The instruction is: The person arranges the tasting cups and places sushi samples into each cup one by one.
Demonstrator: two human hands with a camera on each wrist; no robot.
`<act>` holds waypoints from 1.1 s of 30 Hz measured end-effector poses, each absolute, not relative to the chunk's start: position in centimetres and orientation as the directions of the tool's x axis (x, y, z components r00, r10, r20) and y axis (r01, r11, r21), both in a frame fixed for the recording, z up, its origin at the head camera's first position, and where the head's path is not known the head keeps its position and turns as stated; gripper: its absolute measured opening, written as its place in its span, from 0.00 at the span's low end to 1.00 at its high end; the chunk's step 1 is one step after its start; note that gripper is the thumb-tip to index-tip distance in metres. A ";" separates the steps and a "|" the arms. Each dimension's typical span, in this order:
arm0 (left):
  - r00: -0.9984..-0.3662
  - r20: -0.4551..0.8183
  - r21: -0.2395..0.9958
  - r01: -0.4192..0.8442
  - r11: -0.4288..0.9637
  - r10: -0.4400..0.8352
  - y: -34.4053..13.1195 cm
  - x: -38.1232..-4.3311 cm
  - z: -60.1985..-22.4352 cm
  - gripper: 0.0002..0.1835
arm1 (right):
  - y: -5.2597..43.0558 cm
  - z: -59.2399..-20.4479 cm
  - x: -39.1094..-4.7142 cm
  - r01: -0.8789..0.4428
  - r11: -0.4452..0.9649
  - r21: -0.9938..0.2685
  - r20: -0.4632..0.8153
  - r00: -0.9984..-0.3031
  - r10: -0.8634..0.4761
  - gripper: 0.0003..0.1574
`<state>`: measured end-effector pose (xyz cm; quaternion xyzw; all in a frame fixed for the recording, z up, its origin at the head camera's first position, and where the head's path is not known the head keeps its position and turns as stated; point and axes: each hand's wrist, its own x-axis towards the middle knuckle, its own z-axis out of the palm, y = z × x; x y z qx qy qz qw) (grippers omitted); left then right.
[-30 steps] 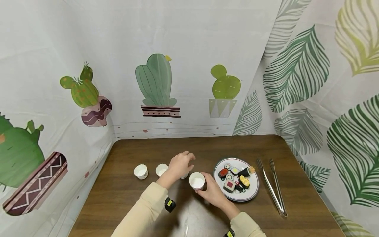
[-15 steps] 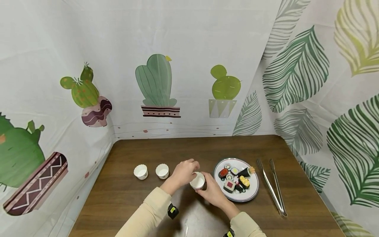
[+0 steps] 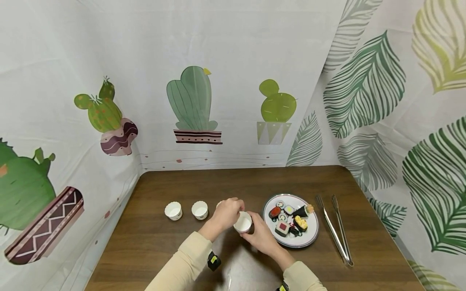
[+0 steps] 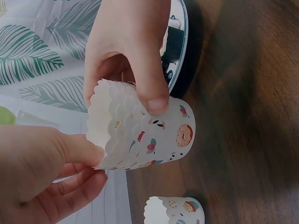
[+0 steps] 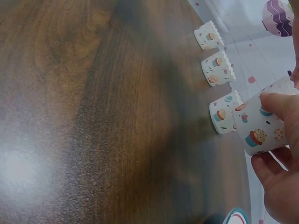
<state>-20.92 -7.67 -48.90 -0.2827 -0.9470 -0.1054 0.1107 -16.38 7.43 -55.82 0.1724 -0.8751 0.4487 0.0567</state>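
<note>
My right hand (image 3: 262, 234) grips a stack of nested white paper baking cups (image 4: 163, 133) with scalloped rims and printed cupcakes, around its outer wall. From the other side my left hand (image 4: 42, 168) pinches the rim of the innermost cup between thumb and fingers. In the right wrist view the same stack (image 5: 257, 133) is tilted, its mouth hidden. Two single baking cups, one at the far left (image 3: 173, 211) and one beside it (image 3: 200, 210), stand upright on the table. A third cup (image 5: 223, 114) stands in line with them, mostly hidden behind my left hand in the head view.
Right of the stack is a round white plate (image 3: 300, 243) bearing several sushi pieces (image 3: 282, 227). Metal tongs (image 3: 336, 234) lie beyond it on the wooden table (image 3: 153, 250). A printed curtain (image 3: 233, 48) hangs along the back and sides.
My left hand has moved right, away from the third cup, to the stack and now pinches a rim there. The right hand has held the stack almost still.
</note>
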 end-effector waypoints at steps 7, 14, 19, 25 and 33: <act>-0.804 0.283 0.111 0.569 0.815 0.523 -7.6 -20.9 -49.1 0.07 | 7.4 -56.0 -16.2 -0.359 0.545 -0.758 0.268 -0.933 -0.241 0.41; -0.801 0.278 0.114 0.575 0.810 0.529 -7.4 -21.0 -48.8 0.07 | 7.5 -56.1 -16.1 -0.354 0.541 -0.763 0.270 -0.935 -0.231 0.41; -0.798 0.284 0.123 0.581 0.805 0.532 -7.1 -21.1 -48.4 0.07 | 7.6 -56.3 -16.2 -0.357 0.543 -0.760 0.280 -0.934 -0.222 0.42; -0.824 0.261 0.159 0.551 0.819 0.503 -7.1 -21.2 -47.8 0.08 | 7.7 -56.7 -16.3 -0.359 0.567 -0.741 0.276 -0.933 -0.230 0.42; -0.785 0.331 0.167 0.595 0.786 0.524 -7.1 -21.5 -46.8 0.07 | 8.0 -56.9 -16.2 -0.324 0.566 -0.757 0.233 -0.945 -0.229 0.41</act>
